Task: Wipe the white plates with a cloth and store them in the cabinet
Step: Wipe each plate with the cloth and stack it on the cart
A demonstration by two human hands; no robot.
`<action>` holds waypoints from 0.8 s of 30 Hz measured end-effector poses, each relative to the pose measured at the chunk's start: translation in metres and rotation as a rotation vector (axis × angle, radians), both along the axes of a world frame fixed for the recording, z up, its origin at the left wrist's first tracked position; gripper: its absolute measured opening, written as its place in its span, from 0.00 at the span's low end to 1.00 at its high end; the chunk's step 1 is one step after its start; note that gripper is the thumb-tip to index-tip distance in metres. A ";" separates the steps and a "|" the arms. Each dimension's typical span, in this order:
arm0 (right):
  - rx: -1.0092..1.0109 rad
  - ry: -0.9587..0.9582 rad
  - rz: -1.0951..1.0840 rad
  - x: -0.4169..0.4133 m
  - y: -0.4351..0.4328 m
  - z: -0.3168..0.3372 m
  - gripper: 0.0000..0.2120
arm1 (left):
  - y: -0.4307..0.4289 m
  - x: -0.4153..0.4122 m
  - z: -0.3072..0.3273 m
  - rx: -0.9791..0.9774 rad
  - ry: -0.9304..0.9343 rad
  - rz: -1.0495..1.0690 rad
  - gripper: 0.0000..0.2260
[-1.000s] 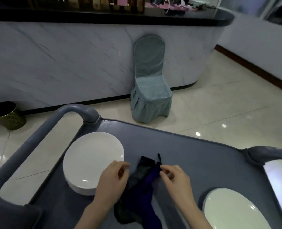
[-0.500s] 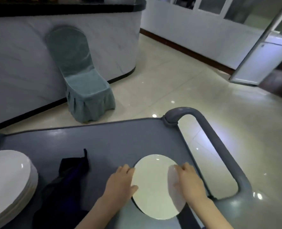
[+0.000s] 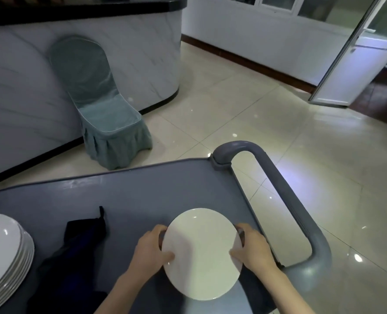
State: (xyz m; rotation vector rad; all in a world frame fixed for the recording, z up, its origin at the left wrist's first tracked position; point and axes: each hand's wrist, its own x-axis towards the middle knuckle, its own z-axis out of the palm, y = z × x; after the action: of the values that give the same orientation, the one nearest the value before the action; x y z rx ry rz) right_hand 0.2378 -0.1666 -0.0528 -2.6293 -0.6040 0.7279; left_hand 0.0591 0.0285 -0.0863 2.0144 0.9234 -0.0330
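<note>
Precariously, the left hand (image 3: 149, 250) and right hand (image 3: 253, 249) each grip a rim of the white plate (image 3: 201, 254) between them, and its slick glaze could slip.

1. Round white ceramic plate (image 3: 201, 254): plain, unpatterned.
2. Slate-grey plastic tabletop (image 3: 142, 196) under that plate: uniform grey.
3. Crumpled fabric cloth (image 3: 74, 252), left of the plate: black with dark blue-violet.
4. Stack of round ceramic plates (image 3: 4, 252), farther left: white.
5. Fabric-draped chair (image 3: 104, 114), beyond the plate: dusty teal.
6. Curved stone counter front (image 3: 29, 75), beyond the plate: white, grey-veined.

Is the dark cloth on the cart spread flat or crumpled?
Crumpled: the dark cloth lies bunched in uneven folds on the cart, beside the plate stack, with one corner sticking up.
</note>
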 end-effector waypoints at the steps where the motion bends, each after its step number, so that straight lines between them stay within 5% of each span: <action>1: 0.045 0.018 -0.019 0.000 0.001 0.002 0.25 | 0.002 -0.003 0.001 -0.023 -0.028 0.022 0.24; 6: 0.430 0.287 -0.131 -0.011 0.013 0.016 0.06 | 0.020 -0.027 0.012 -0.167 -0.114 0.145 0.22; 11: 0.659 0.545 -0.230 -0.049 0.053 0.017 0.10 | 0.039 -0.068 0.024 -0.336 -0.191 0.302 0.19; 21: 0.644 0.708 -0.250 -0.112 0.134 -0.008 0.09 | 0.077 -0.158 0.028 -0.254 -0.281 0.508 0.10; 24: 0.625 0.718 -0.329 -0.121 0.151 -0.015 0.12 | 0.081 -0.177 0.018 -0.071 -0.278 0.582 0.09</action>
State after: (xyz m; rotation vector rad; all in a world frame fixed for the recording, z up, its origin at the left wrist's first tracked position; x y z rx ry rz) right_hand 0.1165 -0.0156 -0.0674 -1.6749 -0.1372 1.0747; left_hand -0.1182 0.1093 -0.0682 1.5696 1.2652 0.5136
